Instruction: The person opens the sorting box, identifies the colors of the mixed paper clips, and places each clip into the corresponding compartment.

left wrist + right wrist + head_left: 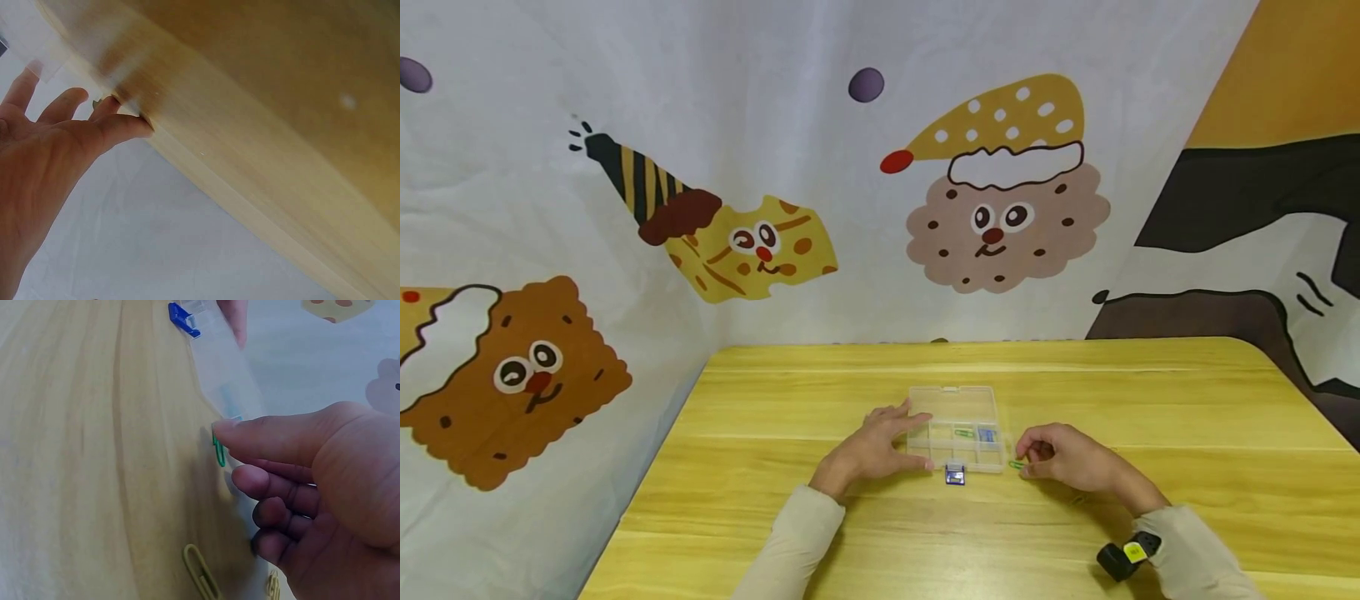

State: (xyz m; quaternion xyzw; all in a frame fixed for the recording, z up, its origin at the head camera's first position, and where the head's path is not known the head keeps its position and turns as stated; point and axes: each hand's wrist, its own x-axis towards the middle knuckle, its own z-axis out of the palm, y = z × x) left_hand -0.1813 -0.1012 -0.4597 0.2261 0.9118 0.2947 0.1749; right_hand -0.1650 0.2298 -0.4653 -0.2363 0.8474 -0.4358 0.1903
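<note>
A clear plastic compartment box [917, 457] lies on the table with its lid [951, 404] folded back. My left hand [876, 442] rests on its left side, fingers spread, thumb at the front edge. Between right thumb and index finger, my right hand [1063, 457] pinches a green paper clip [219, 452], just beside the box's right end. Inside the box, another green paper clip [964, 433] and some blue pieces [987, 435] sit in separate compartments. A small blue clip-like piece [955, 476] with a pale middle lies at the box's front edge.
A yellow paper clip [201, 572] lies on the wooden table [737, 483] near the right hand, with more yellow clips [273, 584] beyond it. A black device [1118, 562] is strapped at the right wrist. Behind the table hangs a printed cloth [805, 100].
</note>
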